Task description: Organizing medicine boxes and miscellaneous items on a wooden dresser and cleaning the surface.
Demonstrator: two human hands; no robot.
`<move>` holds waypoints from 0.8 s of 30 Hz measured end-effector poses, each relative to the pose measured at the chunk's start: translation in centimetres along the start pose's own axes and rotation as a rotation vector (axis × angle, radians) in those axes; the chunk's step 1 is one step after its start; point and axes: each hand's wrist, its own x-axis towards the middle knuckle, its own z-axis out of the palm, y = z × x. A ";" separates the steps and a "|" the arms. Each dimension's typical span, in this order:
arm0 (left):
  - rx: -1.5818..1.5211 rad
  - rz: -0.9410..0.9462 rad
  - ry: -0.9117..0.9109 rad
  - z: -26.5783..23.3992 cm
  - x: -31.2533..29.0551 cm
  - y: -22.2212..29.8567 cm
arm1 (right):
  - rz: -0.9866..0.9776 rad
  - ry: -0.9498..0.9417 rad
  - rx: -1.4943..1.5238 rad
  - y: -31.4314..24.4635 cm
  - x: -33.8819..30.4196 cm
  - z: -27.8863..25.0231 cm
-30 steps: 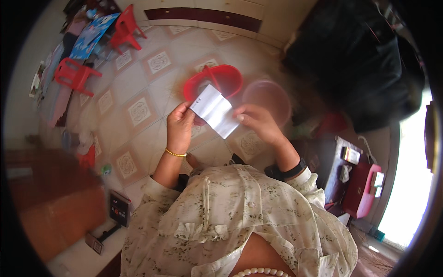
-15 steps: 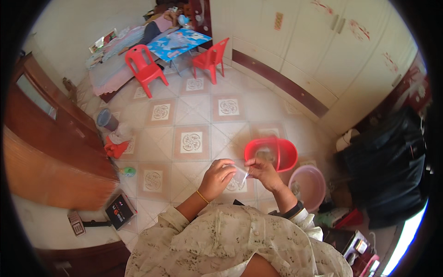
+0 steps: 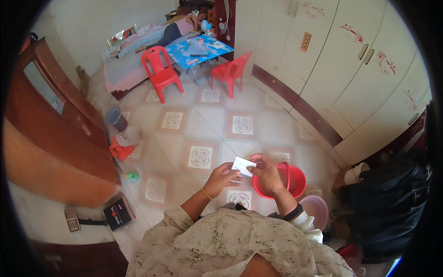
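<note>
In front of my body I hold a small white rectangular piece [image 3: 243,166], flat like a card or folded paper; its exact kind I cannot make out. My left hand [image 3: 222,179] grips its left edge between thumb and fingers. On its right side, my right hand [image 3: 268,174] pinches it with the thumb on the near face. Just beyond and below my right hand, on the floor, stands a red bucket [image 3: 297,183] with a raised handle, partly hidden by that hand and forearm.
A pink basin [image 3: 317,207] stands beside the bucket, partly hidden by my sleeve. Dark clothing [image 3: 390,203] hangs at right. Two red chairs [image 3: 161,74] flank a blue table [image 3: 187,60] near a bed where a person lies. A grey bin [image 3: 116,119] stands at left.
The piece in my hands has turned, its white face now plainly showing; before it looked thin and see-through. My head view has shifted, moving the room rightward and down in the picture.
</note>
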 end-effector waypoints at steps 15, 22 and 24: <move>-0.285 0.334 0.061 -3.0 11.5 8.1 | -0.150 -0.045 -0.063 -1.4 14.2 -1.4; 0.202 0.107 0.127 -9.5 19.2 8.9 | -0.063 0.038 -0.291 -0.7 20.5 -2.6; 0.203 0.055 0.084 -11.9 21.3 10.2 | -0.136 0.094 -0.341 -0.9 22.5 -2.0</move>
